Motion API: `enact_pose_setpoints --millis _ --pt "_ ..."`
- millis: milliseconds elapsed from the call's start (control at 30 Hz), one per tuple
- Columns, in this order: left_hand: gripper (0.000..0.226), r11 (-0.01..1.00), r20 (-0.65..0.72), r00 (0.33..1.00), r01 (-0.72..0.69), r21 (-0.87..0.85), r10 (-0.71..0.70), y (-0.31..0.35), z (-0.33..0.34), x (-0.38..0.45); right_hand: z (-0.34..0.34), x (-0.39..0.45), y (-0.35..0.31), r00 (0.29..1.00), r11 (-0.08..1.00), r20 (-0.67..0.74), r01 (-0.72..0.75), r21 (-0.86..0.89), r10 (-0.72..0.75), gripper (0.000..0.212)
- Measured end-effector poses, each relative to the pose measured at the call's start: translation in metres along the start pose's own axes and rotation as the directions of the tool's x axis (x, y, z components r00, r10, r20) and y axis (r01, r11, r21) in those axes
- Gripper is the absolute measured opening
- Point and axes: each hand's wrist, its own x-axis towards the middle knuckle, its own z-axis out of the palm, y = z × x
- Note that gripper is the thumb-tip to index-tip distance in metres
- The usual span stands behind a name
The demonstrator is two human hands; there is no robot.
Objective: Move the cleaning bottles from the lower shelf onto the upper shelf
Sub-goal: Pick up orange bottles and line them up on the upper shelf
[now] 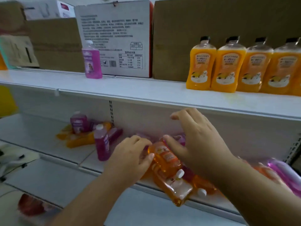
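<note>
White store shelving fills view. Upper shelf [146,88] carries brown cardboard boxes [219,30], printed white carton [114,38], row of four upright orange bottles [231,66] at right, lone pink bottle [92,62] left of carton. Below upper shelf, lower shelf [48,141] holds jumbled pink and orange bottles. Right hand [197,141] hovers, fingers spread, thumb touching lying orange bottle [164,155]. Left hand [132,155] curls fingers round that bottle's base. Small upright pink bottle [101,142] just left.
</note>
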Motion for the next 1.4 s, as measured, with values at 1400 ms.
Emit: enact_pose_setpoints --millis 1400 --pt "0.088 0.720 0.442 0.868 0.454 -0.525 -0.225 -0.098 0.046 0.027 0.164 -0.067 0.029 0.658 0.820 0.491 -0.481 -0.310 0.572 0.061"
